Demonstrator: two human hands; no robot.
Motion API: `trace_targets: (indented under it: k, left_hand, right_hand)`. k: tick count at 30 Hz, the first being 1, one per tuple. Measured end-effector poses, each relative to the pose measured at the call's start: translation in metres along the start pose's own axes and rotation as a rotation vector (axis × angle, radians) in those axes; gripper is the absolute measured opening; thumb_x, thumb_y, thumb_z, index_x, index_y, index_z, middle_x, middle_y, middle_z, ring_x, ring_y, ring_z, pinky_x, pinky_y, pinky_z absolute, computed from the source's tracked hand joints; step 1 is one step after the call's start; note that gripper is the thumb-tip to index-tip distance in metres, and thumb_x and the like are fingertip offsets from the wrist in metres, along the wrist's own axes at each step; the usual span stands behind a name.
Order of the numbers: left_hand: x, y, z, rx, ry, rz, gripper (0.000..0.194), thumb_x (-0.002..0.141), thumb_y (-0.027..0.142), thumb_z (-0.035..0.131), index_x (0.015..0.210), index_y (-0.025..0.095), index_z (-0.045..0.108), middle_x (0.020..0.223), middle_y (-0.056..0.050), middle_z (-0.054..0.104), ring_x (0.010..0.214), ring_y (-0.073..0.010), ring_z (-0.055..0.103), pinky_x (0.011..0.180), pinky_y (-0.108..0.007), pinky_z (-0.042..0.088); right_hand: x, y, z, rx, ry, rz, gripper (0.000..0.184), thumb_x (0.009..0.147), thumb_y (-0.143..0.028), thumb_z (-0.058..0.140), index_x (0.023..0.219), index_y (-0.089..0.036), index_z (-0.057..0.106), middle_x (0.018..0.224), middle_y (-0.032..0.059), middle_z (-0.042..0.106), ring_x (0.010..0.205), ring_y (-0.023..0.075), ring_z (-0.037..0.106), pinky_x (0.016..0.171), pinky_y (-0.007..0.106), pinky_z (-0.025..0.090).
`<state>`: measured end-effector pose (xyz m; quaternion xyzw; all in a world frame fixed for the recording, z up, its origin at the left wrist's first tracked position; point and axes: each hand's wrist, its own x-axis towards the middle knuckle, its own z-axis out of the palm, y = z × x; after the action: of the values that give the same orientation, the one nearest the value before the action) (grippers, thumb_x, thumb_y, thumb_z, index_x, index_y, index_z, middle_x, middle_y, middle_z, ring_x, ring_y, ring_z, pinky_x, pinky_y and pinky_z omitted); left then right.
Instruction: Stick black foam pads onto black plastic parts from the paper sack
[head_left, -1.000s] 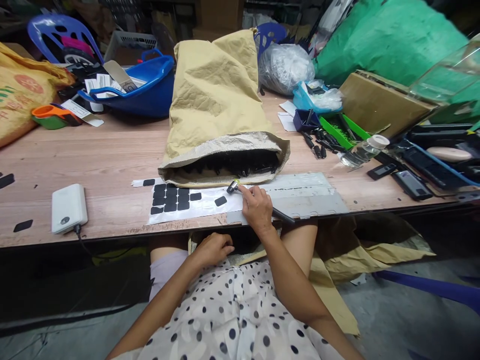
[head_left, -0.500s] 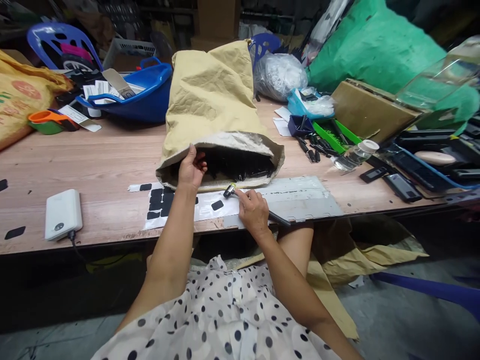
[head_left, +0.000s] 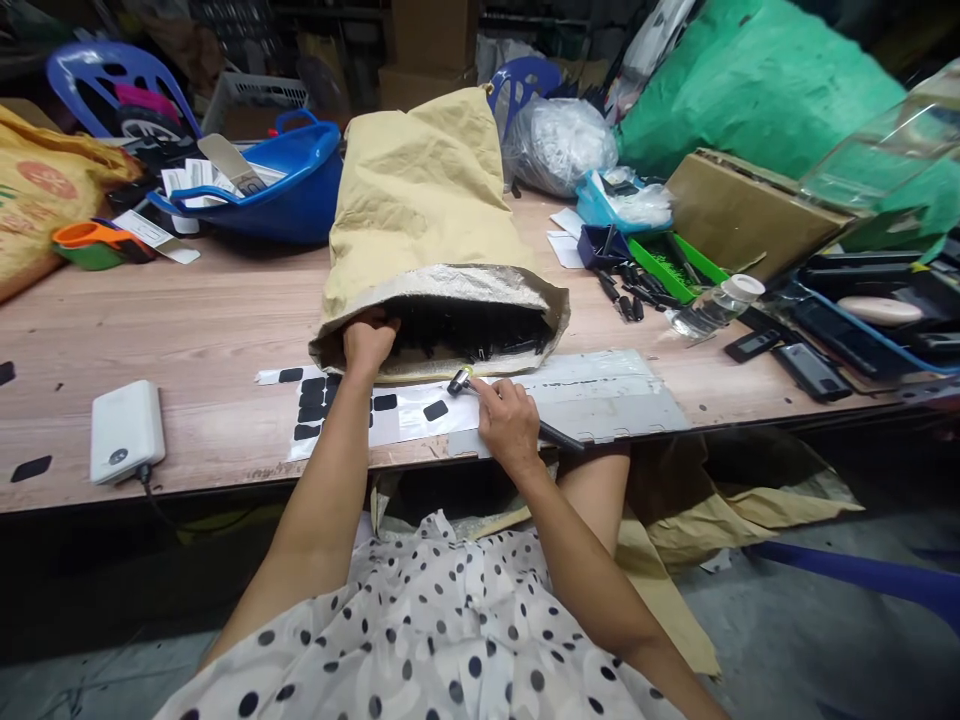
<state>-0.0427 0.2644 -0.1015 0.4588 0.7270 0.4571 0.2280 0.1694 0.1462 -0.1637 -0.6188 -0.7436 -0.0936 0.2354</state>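
Observation:
A tan paper sack lies on the table with its mouth towards me, and dark black pieces show inside. My left hand reaches into the left side of the mouth; its fingers are mostly hidden by shadow and the sack. My right hand is closed around a small hammer with a metal head and a black handle. Under the hammer head are a white sheet with black rounded stickers and a grey flat board.
A white power bank with a cable sits at left. Behind it is a blue basin of cards. To the right are a green tray, a clear bottle, black devices and a brown cardboard box.
My left hand has gone from the sack's upper lip down and left into its mouth. My right hand keeps the hammer in nearly the same place.

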Motion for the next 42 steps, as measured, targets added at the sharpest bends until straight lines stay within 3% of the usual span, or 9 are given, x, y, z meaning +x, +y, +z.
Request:
trace_targets:
  k: [6,12,15,19,23,28,33,37,42]
  left_hand:
    - [-0.024,0.000,0.002,0.521,-0.023,0.005,0.035,0.076,0.031,0.066,0.105,0.011,0.073,0.101,-0.026,0.072,0.103,-0.0445,0.067,0.087,-0.052,0.050]
    - [-0.028,0.001,0.002,0.642,-0.085,0.006,0.030,0.067,0.031,0.074,0.090,0.012,0.076,0.093,-0.023,0.072,0.097,-0.0434,0.068,0.083,-0.050,0.050]
    - [-0.034,-0.003,-0.003,0.669,-0.132,0.006,0.026,0.071,0.027,0.070,0.090,0.009,0.076,0.096,-0.026,0.071,0.099,-0.0441,0.067,0.086,-0.051,0.049]
    - [-0.051,-0.017,-0.013,0.622,-0.142,0.202,0.024,0.083,0.022,0.059,0.101,0.013,0.073,0.105,-0.023,0.068,0.111,-0.0417,0.060,0.098,-0.052,0.043]
    - [-0.071,-0.032,-0.023,0.502,-0.137,0.352,0.021,0.089,0.024,0.055,0.103,0.023,0.069,0.103,-0.013,0.069,0.106,-0.0350,0.058,0.096,-0.048,0.044]
    - [-0.092,-0.039,-0.026,0.325,-0.353,0.526,0.019,0.087,0.025,0.061,0.104,0.024,0.070,0.101,-0.006,0.071,0.101,-0.0274,0.058,0.097,-0.041,0.045]
    - [-0.096,-0.045,-0.021,0.187,-0.562,0.512,0.027,0.080,0.022,0.068,0.106,0.024,0.070,0.104,-0.004,0.071,0.102,-0.0254,0.060,0.091,-0.038,0.048]
    - [-0.092,-0.049,-0.021,0.136,-0.565,0.468,0.020,0.076,0.025,0.072,0.096,0.022,0.070,0.097,-0.004,0.069,0.092,-0.0231,0.060,0.083,-0.035,0.050]
    - [-0.094,-0.049,-0.020,0.143,-0.524,0.458,0.014,0.075,0.024,0.076,0.088,0.022,0.072,0.089,-0.003,0.065,0.089,-0.0220,0.058,0.083,-0.034,0.048]
  right_hand:
    - [-0.001,0.002,0.001,-0.001,0.011,-0.015,0.041,0.091,-0.010,0.051,0.123,-0.028,0.070,0.092,0.0063,0.059,0.084,0.0209,0.044,0.072,0.031,0.030]
    - [0.000,0.003,0.002,-0.010,-0.012,-0.020,0.044,0.091,-0.011,0.052,0.127,-0.029,0.068,0.094,0.0070,0.058,0.086,0.0214,0.044,0.072,0.031,0.031]
    - [0.000,0.003,0.002,-0.004,0.002,-0.014,0.042,0.091,-0.011,0.052,0.125,-0.029,0.070,0.093,0.0065,0.058,0.086,0.0210,0.044,0.073,0.031,0.031]
    - [0.000,0.002,0.002,0.005,0.010,-0.007,0.041,0.091,-0.011,0.051,0.123,-0.029,0.070,0.093,0.0064,0.059,0.085,0.0208,0.044,0.072,0.031,0.030]
    - [0.000,0.001,0.002,0.002,-0.002,0.000,0.041,0.092,-0.011,0.051,0.124,-0.028,0.070,0.092,0.0067,0.058,0.084,0.0209,0.043,0.071,0.030,0.029]
    - [-0.001,0.002,0.002,-0.014,-0.003,-0.010,0.040,0.094,-0.013,0.050,0.125,-0.029,0.069,0.092,0.0069,0.058,0.085,0.0212,0.043,0.071,0.031,0.029]
    - [0.004,0.005,0.000,-0.027,-0.019,-0.009,0.045,0.094,-0.012,0.050,0.133,-0.029,0.066,0.092,0.0072,0.060,0.083,0.0207,0.046,0.070,0.031,0.031]
    - [0.007,0.007,-0.009,0.040,-0.040,0.024,0.048,0.094,-0.011,0.048,0.134,-0.029,0.066,0.091,0.0064,0.061,0.084,0.0200,0.052,0.070,0.029,0.038]
    - [0.000,-0.003,-0.029,0.291,-0.052,0.044,0.048,0.100,-0.016,0.040,0.143,-0.027,0.058,0.100,0.0047,0.063,0.088,0.0165,0.059,0.072,0.024,0.047]
